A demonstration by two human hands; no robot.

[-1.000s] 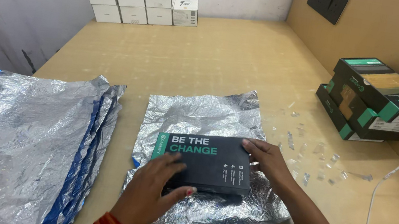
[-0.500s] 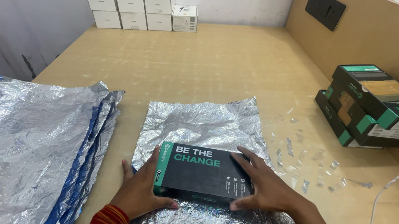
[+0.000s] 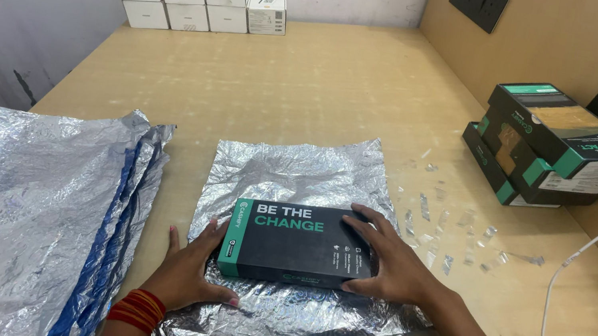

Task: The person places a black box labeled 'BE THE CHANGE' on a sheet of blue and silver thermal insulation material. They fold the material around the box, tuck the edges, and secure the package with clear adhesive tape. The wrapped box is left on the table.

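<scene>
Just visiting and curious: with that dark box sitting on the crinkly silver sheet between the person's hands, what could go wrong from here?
The silver foil sheet looks thin and creased, so the black box might tear it at a corner if pushed. The box sits toward the sheet's near edge, so foil coverage may turn out uneven. The left hand presses on the foil beside the box and the right hand rests on the box; a slip could slide both over the table.

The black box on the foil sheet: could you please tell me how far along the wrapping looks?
Done: the black box lies flat on a spread silver foil sheet. In hand: the left hand presses at its left end and the right hand rests on its right end. Left: no foil edge is folded over the box yet; more foil sheets lie stacked to the left.
</scene>
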